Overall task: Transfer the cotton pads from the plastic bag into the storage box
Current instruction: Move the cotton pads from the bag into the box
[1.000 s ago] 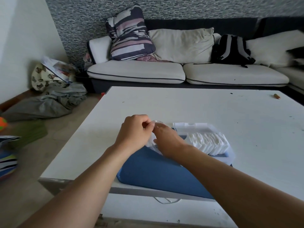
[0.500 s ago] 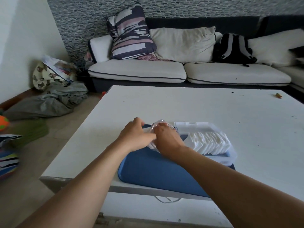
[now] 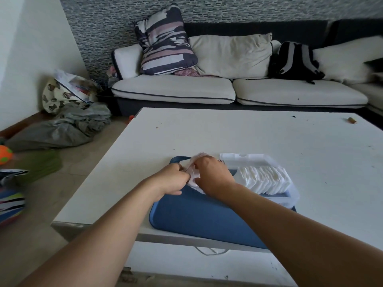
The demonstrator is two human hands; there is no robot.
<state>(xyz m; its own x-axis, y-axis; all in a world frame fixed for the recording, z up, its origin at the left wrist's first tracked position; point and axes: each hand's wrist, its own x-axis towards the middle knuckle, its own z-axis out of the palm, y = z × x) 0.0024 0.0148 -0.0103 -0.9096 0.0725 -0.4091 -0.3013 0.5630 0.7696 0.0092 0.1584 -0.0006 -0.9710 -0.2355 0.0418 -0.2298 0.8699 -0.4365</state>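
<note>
A clear plastic bag (image 3: 193,171) sits crumpled between my two hands over the far left part of a blue tray (image 3: 199,214). My left hand (image 3: 172,179) grips the bag's left side with curled fingers. My right hand (image 3: 213,177) holds its right side, fingers curled over it. Just to the right, a clear storage box (image 3: 290,198) stands on the tray with its lid (image 3: 246,159) open behind it. A row of white cotton pads (image 3: 265,179) stands on edge inside the box. What the bag holds is hidden by my hands.
The tray lies at the near edge of a white table (image 3: 248,133). A small brown object (image 3: 352,120) lies at the table's far right. Behind stands a sofa (image 3: 228,90) with cushions and a black backpack (image 3: 294,61). Clothes and bags (image 3: 68,112) lie on the floor at left.
Both hands have lowered the bag from above the tray down onto it, and they have drawn closer together around it.
</note>
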